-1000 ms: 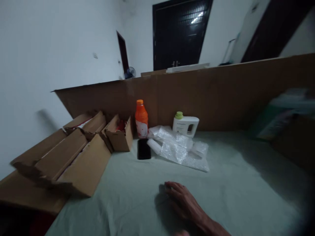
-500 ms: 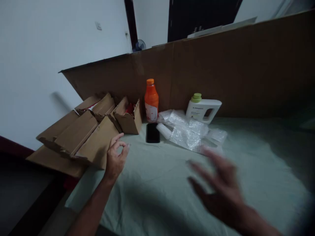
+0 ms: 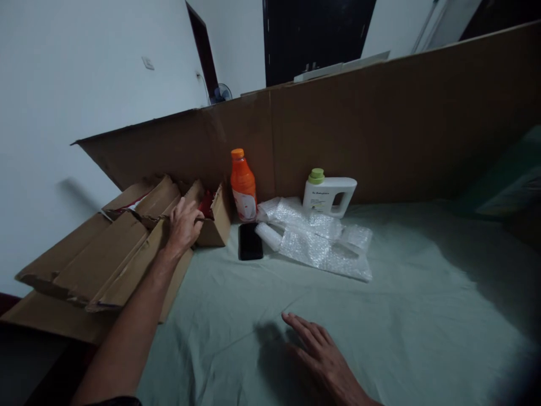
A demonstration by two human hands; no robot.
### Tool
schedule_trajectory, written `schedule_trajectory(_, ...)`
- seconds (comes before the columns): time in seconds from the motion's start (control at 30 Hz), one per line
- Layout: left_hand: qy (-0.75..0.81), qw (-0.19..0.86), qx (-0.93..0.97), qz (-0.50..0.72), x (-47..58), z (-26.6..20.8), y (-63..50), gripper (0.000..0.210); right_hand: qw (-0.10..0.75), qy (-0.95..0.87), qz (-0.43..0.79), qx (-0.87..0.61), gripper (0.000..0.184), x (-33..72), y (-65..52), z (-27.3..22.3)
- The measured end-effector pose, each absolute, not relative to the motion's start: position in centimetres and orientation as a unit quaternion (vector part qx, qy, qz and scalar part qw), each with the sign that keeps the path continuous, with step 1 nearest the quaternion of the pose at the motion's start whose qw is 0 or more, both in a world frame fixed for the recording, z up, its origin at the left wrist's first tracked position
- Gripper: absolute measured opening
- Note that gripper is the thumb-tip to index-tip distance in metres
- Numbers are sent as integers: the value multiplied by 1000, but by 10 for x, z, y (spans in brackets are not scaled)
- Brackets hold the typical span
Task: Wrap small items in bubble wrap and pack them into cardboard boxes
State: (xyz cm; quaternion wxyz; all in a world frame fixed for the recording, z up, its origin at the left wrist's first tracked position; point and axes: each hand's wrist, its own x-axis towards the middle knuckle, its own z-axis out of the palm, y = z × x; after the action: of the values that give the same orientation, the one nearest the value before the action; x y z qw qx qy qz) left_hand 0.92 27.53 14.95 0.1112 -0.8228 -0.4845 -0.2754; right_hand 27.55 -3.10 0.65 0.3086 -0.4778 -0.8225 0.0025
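Note:
My left hand (image 3: 183,225) is over the cardboard boxes on the left, its bent fingers apart at the near edge of a small open box (image 3: 220,220) with something red (image 3: 207,204) inside. Whether the fingertips touch the cardboard is hard to see. My right hand (image 3: 323,361) hovers low over the green cloth (image 3: 401,327), open, fingers stretched out, holding nothing. Between the hands and the back panel lie clear bubble wrap (image 3: 313,234) and a black phone-like slab (image 3: 250,242).
An orange bottle (image 3: 244,189) and a white jug with a green cap (image 3: 329,194) stand by the tall cardboard panel (image 3: 380,124). More long open boxes (image 3: 101,254) line the left edge. A dim green shape (image 3: 507,175) is at far right.
My left hand has moved from above the cloth onto the boxes. My right hand has dropped lower and leftward in the picture. The view has shifted to the right.

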Motion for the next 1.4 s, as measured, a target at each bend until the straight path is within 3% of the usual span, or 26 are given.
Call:
schedule_trajectory(0.17, -440, 110, -846, -281, -6, 160, 234, 16, 323, -807, 20, -493, 28, 278, -28, 0)
schedule_trajectory(0.4, -389, 73, -875, -278, -46, 167, 87, 20, 372, -784, 54, -495, 32, 292, -19, 16)
schedule_trajectory(0.5, -408, 73, -847, -332, -66, 153, 31, 21, 398, -760, 114, -500, 30, 293, 4, 31)
schedule_trajectory(0.57, -464, 60, -768, -438, -77, 135, 5, 34, 414, -737, 171, -507, 37, 287, 30, 40)
schedule_trajectory(0.67, -542, -28, -570, -616, -81, 96, -17, 56, 412, -703, 295, -498, 62, 264, 78, 48)
schedule_trajectory(0.8, -604, -243, -439, -619, -56, 48, -27, 69, 389, -698, 386, -461, 84, 229, 135, 57)
schedule_trajectory(0.93, -589, -348, -459, -567, -28, 28, -30, 65, 381, -703, 421, -427, 75, 217, 149, 64)
schedule_trajectory(1.13, -611, -360, -437, -554, -18, 14, -33, 65, 410, -678, 406, -456, 59, 264, 59, 60)
schedule_trajectory(1.23, -628, -382, -434, -521, 2, 0, -45, 65, 440, -652, 341, -515, 48, 303, -18, 54)
schedule_trajectory(1.4, -593, -431, -520, -439, 63, -2, -62, 47, 445, -545, 198, -682, 42, 361, -126, 34)
